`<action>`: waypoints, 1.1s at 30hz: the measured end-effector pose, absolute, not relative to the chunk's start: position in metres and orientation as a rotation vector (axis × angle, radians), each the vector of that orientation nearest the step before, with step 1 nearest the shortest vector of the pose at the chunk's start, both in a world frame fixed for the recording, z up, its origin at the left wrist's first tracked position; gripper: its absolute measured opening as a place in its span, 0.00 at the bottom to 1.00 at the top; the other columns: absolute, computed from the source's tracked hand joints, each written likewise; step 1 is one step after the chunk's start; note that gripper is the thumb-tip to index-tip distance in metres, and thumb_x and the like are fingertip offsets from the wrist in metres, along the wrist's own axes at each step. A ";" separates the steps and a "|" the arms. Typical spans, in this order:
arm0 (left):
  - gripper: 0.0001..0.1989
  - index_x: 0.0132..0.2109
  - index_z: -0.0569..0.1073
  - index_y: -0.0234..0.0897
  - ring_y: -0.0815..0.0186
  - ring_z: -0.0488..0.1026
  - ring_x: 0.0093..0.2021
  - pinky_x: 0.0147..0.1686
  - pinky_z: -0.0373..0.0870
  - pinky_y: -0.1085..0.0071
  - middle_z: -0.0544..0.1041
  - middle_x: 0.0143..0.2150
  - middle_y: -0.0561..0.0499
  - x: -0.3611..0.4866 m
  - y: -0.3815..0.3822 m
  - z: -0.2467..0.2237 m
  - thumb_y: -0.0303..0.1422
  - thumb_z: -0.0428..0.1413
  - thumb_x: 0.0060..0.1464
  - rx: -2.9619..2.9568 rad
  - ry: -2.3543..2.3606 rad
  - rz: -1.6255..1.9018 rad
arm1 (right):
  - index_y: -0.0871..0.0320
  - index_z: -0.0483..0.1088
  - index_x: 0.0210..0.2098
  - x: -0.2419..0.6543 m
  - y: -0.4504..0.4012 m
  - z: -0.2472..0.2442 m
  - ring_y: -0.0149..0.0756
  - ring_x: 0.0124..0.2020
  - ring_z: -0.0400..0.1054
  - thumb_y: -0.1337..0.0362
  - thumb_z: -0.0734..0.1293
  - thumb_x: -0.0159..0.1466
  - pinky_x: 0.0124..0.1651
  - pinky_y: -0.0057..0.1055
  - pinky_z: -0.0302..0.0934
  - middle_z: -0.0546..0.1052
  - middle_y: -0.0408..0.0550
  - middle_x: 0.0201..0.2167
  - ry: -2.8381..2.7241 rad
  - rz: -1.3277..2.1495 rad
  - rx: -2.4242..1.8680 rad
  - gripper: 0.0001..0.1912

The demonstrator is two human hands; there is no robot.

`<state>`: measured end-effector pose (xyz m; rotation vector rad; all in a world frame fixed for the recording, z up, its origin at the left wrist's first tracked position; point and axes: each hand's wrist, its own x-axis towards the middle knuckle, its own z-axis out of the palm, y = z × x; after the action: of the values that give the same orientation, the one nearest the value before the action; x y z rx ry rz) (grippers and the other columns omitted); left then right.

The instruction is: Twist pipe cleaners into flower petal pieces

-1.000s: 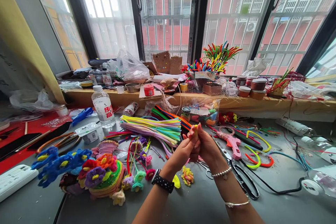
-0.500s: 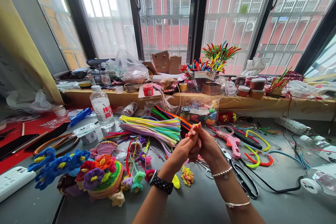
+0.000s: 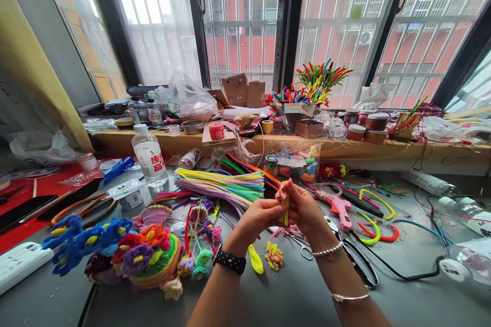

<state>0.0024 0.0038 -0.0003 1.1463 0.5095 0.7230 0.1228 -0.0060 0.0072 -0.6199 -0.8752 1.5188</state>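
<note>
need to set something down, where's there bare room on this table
Bare tabletop shows between the forearms, nearer than the yellow fuzzy piece; also front right, between the black-handled scissors and the nearest clear bottle, nearer than the black cable. It's crowded around the pastel pipe-cleaner bundle and pink glue gun, and along the window ledge.

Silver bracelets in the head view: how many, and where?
2, both on the right forearm: a beaded silver bracelet nearer the right hand, a thin silver bangle nearer the elbow. Clutter could hide others.

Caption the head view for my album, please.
Left hand and right hand hold a yellow piece above a gray table.
</note>
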 end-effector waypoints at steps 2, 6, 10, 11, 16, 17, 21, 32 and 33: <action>0.15 0.31 0.74 0.27 0.68 0.68 0.28 0.34 0.63 0.71 0.71 0.25 0.49 0.004 0.004 0.001 0.37 0.60 0.37 1.202 0.561 0.775 | 0.60 0.68 0.21 0.125 -0.005 0.007 0.21 0.15 0.57 0.53 0.67 0.49 0.14 0.19 0.49 0.67 0.40 0.17 -0.888 1.451 -0.703 0.15; 0.14 0.28 0.75 0.28 0.70 0.65 0.28 0.31 0.60 0.75 0.70 0.24 0.52 0.007 0.006 0.001 0.38 0.59 0.39 1.329 0.640 0.880 | 0.61 0.72 0.25 0.131 -0.003 0.006 0.25 0.20 0.61 0.54 0.66 0.50 0.21 0.21 0.54 0.71 0.43 0.21 -1.009 1.282 -0.799 0.14; 0.15 0.25 0.75 0.28 0.70 0.65 0.27 0.31 0.61 0.74 0.69 0.22 0.52 0.009 0.006 0.000 0.40 0.59 0.37 1.270 0.682 0.909 | 0.61 0.73 0.26 0.131 -0.004 0.006 0.28 0.22 0.63 0.55 0.66 0.50 0.24 0.24 0.56 0.72 0.44 0.21 -1.145 1.230 -0.868 0.14; 0.14 0.24 0.75 0.28 0.70 0.65 0.26 0.31 0.62 0.74 0.70 0.21 0.52 0.009 0.006 -0.001 0.39 0.60 0.36 1.250 0.689 0.908 | 0.61 0.73 0.26 0.130 -0.004 0.006 0.29 0.23 0.64 0.55 0.66 0.50 0.25 0.24 0.57 0.72 0.45 0.22 -1.165 1.227 -0.874 0.14; 0.13 0.30 0.76 0.30 0.68 0.69 0.29 0.34 0.65 0.71 0.73 0.26 0.49 0.007 0.007 0.001 0.36 0.60 0.36 1.099 0.635 0.986 | 0.62 0.70 0.33 0.133 -0.005 0.013 0.33 0.29 0.67 0.52 0.61 0.54 0.31 0.28 0.60 0.74 0.48 0.30 -1.338 1.135 -0.945 0.19; 0.13 0.31 0.76 0.31 0.68 0.69 0.30 0.35 0.65 0.71 0.74 0.28 0.49 0.006 0.008 0.002 0.35 0.60 0.37 1.058 0.626 1.033 | 0.62 0.69 0.35 0.135 -0.006 0.015 0.34 0.31 0.67 0.51 0.60 0.55 0.32 0.28 0.60 0.74 0.49 0.31 -1.393 1.073 -0.979 0.20; 0.08 0.30 0.75 0.34 0.71 0.70 0.31 0.35 0.65 0.75 0.75 0.29 0.52 0.004 0.010 0.004 0.32 0.60 0.39 0.933 0.612 1.241 | 0.60 0.69 0.33 0.142 -0.012 0.025 0.35 0.30 0.68 0.55 0.63 0.53 0.33 0.29 0.60 0.75 0.48 0.29 -1.705 0.774 -1.167 0.15; 0.08 0.30 0.75 0.35 0.78 0.64 0.24 0.23 0.58 0.83 0.73 0.26 0.55 0.003 0.012 -0.001 0.32 0.60 0.38 0.940 0.687 1.353 | 0.58 0.70 0.25 0.136 -0.021 0.033 0.34 0.24 0.67 0.61 0.59 0.57 0.29 0.27 0.57 0.74 0.46 0.22 -1.924 0.352 -1.379 0.11; 0.08 0.30 0.75 0.35 0.78 0.63 0.23 0.22 0.58 0.83 0.72 0.26 0.55 0.003 0.012 -0.001 0.32 0.60 0.38 0.923 0.675 1.355 | 0.58 0.70 0.25 0.136 -0.022 0.034 0.34 0.24 0.67 0.61 0.59 0.58 0.28 0.26 0.57 0.74 0.46 0.22 -1.925 0.362 -1.370 0.11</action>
<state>0.0032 0.0120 -0.0009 0.9234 0.6747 1.3552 0.1362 -0.0218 0.0336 -1.3698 -1.9246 0.3622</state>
